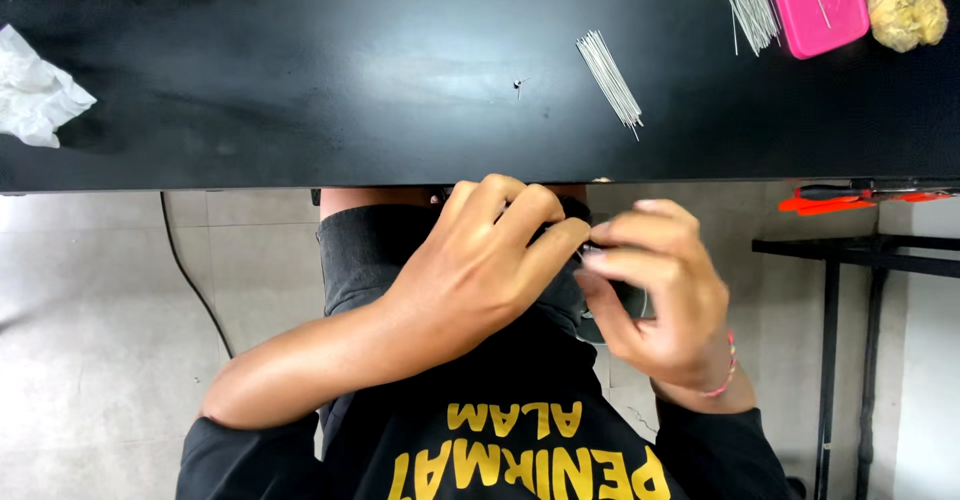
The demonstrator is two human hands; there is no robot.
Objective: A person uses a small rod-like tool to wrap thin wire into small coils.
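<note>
Both of my hands meet just below the front edge of the black table (300, 80), over my dark shirt. My left hand (480, 270) is curled, its fingertips pinching toward the right. My right hand (655, 290), with a pink band at the wrist, pinches against them from the other side. Between and under the fingers sits a small dark part (612, 305), mostly hidden, so I cannot tell its shape. A thin pale wire shows beside it under my right hand.
On the table lie a bundle of thin metal wires (610, 80), a second bundle (750, 0), a pink box (820, 0), a yellowish bag (905, 5), a crumpled white tissue (35, 90) and a tiny dark piece (519, 85). An orange-handled tool (850, 198) rests at the right.
</note>
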